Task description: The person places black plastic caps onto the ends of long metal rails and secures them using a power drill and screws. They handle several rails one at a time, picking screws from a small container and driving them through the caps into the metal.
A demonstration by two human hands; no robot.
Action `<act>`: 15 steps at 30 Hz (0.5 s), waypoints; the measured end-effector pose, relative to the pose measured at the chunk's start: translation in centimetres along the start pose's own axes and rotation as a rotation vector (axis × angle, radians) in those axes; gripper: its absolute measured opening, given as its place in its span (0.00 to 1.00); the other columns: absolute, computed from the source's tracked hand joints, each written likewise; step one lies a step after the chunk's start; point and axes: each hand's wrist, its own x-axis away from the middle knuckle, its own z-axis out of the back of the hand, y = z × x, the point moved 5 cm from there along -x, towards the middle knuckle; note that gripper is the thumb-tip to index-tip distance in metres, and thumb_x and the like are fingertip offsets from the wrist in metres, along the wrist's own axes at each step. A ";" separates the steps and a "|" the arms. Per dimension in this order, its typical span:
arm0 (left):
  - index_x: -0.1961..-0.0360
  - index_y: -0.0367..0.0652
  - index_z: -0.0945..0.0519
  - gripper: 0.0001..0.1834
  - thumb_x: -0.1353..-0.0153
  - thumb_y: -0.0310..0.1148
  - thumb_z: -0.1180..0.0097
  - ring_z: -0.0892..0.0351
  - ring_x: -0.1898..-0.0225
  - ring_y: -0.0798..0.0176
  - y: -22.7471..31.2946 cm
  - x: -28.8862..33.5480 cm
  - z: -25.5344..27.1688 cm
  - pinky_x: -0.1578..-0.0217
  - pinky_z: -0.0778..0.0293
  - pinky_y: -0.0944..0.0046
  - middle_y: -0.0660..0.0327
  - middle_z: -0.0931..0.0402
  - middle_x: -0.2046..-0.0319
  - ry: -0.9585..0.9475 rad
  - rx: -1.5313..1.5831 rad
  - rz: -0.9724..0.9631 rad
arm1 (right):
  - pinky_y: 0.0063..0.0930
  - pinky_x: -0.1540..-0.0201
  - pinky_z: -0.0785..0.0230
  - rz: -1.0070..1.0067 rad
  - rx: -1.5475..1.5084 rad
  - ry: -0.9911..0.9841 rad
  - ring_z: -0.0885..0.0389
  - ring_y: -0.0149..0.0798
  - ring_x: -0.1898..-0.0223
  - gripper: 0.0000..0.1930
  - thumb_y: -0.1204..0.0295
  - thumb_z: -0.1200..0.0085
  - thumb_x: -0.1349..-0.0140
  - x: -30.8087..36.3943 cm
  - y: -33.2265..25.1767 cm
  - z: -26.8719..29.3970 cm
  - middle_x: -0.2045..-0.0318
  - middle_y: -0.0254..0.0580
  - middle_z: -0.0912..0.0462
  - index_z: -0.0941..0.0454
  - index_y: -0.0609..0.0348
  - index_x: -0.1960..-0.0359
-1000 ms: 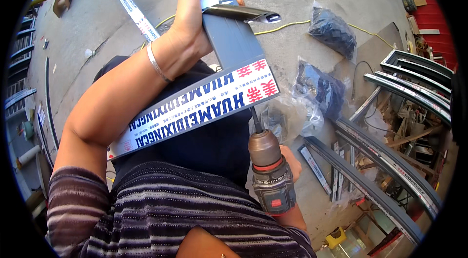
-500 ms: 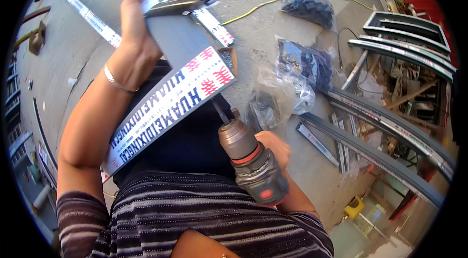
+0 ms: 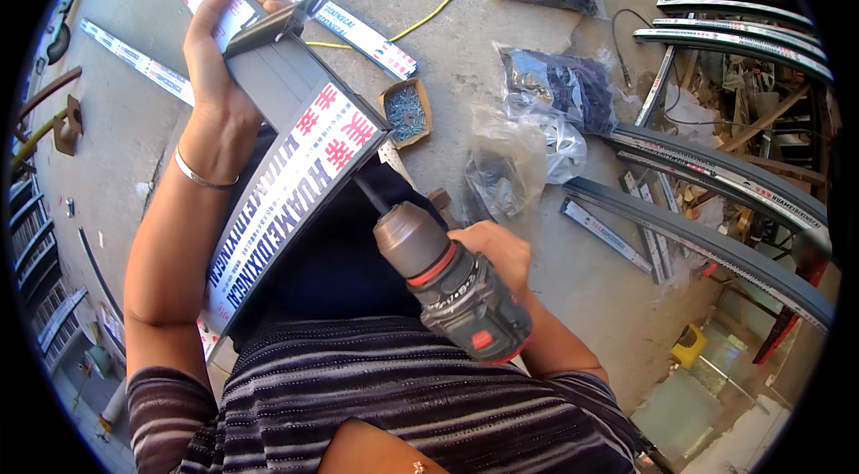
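My left hand point(image 3: 217, 71) is wrapped round a grey metal profile point(image 3: 277, 80), close to a short crosspiece point(image 3: 268, 26). This profile meets a wider piece covered with printed white film point(image 3: 291, 192), which lies slantwise across my lap; together they form a corner. My right hand point(image 3: 503, 252) grips a black and red cordless drill point(image 3: 461, 295), its handle mostly hidden behind the body. The drill's bit point(image 3: 370, 191) points up and left at the near edge of the film-covered piece, close to the corner. Whether its tip touches the metal or a screw cannot be made out.
A small cardboard box of screws point(image 3: 408, 112) sits on the concrete floor beyond the corner. Plastic bags of dark parts point(image 3: 555, 85) lie to its right. More profiles point(image 3: 716, 246) and frames are stacked at the right. A yellow cord point(image 3: 438, 13) crosses the floor.
The metal corner and my left hand have shifted left in the picture, uncovering the screw box. The drill has moved slightly left, with its bit nearer the corner's edge. Both grips stay the same.
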 end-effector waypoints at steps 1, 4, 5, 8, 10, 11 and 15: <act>0.59 0.36 0.31 0.13 0.36 0.37 0.51 0.26 0.70 0.65 -0.1 -0.1 0.1 0.57 0.27 0.62 0.59 0.28 0.71 -0.006 -0.011 0.004 | 0.31 0.73 0.32 0.001 -0.004 0.013 0.22 0.42 0.78 0.13 0.69 0.36 0.57 -0.3 0.3 0.4 0.77 0.39 0.21 0.19 0.59 0.68; 0.58 0.34 0.29 0.15 0.36 0.37 0.51 0.26 0.70 0.64 -0.2 0.2 0.3 0.57 0.27 0.62 0.58 0.27 0.72 -0.022 0.041 0.023 | 0.29 0.72 0.33 0.045 0.195 -0.082 0.22 0.39 0.77 0.14 0.71 0.39 0.55 -1.4 -0.3 1.5 0.79 0.35 0.23 0.18 0.55 0.63; 0.58 0.34 0.29 0.15 0.36 0.37 0.51 0.26 0.70 0.64 0.0 0.2 -0.1 0.57 0.27 0.62 0.58 0.27 0.72 -0.030 0.035 0.024 | 0.29 0.72 0.33 0.048 0.195 -0.073 0.22 0.39 0.77 0.14 0.71 0.39 0.55 -1.2 -0.2 2.0 0.79 0.35 0.23 0.18 0.55 0.63; 0.55 0.32 0.29 0.17 0.36 0.37 0.50 0.25 0.69 0.63 0.6 -0.2 -0.2 0.58 0.26 0.63 0.57 0.27 0.71 -0.074 -0.009 -0.013 | 0.29 0.70 0.34 0.176 0.218 -0.053 0.21 0.38 0.75 0.17 0.71 0.40 0.54 1.6 1.9 3.7 0.79 0.34 0.23 0.18 0.54 0.58; 0.55 0.32 0.29 0.17 0.36 0.37 0.49 0.25 0.68 0.63 0.6 -0.4 -0.3 0.58 0.26 0.63 0.57 0.26 0.71 -0.084 0.028 0.015 | 0.31 0.66 0.34 0.099 0.280 -0.007 0.21 0.40 0.72 0.19 0.70 0.38 0.56 3.6 4.0 4.5 0.76 0.35 0.22 0.19 0.54 0.58; 0.54 0.32 0.29 0.17 0.36 0.37 0.49 0.25 0.68 0.63 0.7 -0.1 -0.4 0.58 0.26 0.63 0.56 0.26 0.71 -0.084 0.064 0.042 | 0.33 0.62 0.34 0.017 0.336 0.032 0.21 0.42 0.70 0.21 0.69 0.37 0.57 4.5 5.1 4.6 0.74 0.36 0.21 0.20 0.54 0.57; 0.57 0.36 0.29 0.14 0.35 0.37 0.49 0.21 0.65 0.60 0.2 0.2 -0.1 0.52 0.24 0.56 0.54 0.23 0.69 -0.132 -0.021 0.123 | 0.37 0.54 0.37 -0.309 0.523 -0.089 0.22 0.45 0.61 0.29 0.69 0.33 0.61 7.4 11.7 1.9 0.66 0.40 0.20 0.23 0.54 0.52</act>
